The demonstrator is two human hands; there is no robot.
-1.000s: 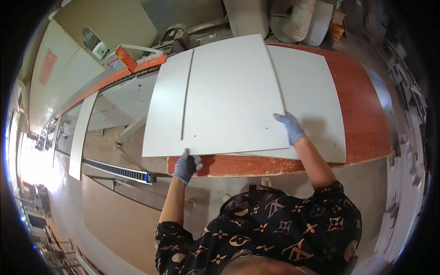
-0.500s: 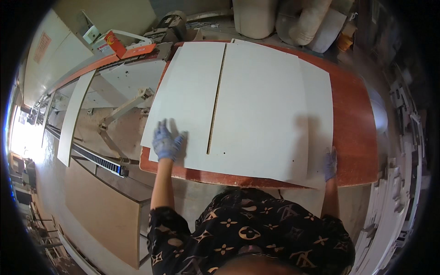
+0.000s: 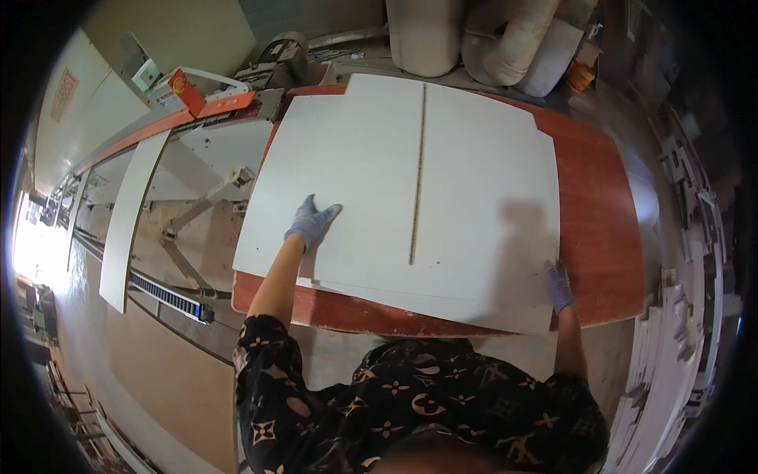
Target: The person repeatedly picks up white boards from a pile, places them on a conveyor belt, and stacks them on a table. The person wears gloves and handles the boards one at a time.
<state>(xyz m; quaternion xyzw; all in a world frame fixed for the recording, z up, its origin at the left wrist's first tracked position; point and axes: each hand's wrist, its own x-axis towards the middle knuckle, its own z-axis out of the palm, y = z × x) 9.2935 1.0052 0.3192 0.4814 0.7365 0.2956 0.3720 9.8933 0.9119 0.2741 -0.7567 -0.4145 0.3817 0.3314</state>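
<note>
Nearest was the patterned shirt (image 3: 426, 404). Beyond it, the right hand (image 3: 559, 286), in a bluish glove, was at the right edge of the white panels (image 3: 482, 182); whether its grip was clenched on that edge, I could not tell. The left hand (image 3: 312, 221), gloved alike, lay with released grip and thumb spread on the panels' left part. They lay overlapping on the reddish-brown desk (image 3: 604, 237), their near right corner jutting slightly past its near edge. Laying them down looked done; their edges were not flush, with steps at both far corners. Which was uppermost was unclear. A dark slot (image 3: 418, 174) ran lengthwise in one, already cut. Farther off stood an orange-trimmed machine (image 3: 185, 93) and a grey bin (image 3: 424, 35).
</note>
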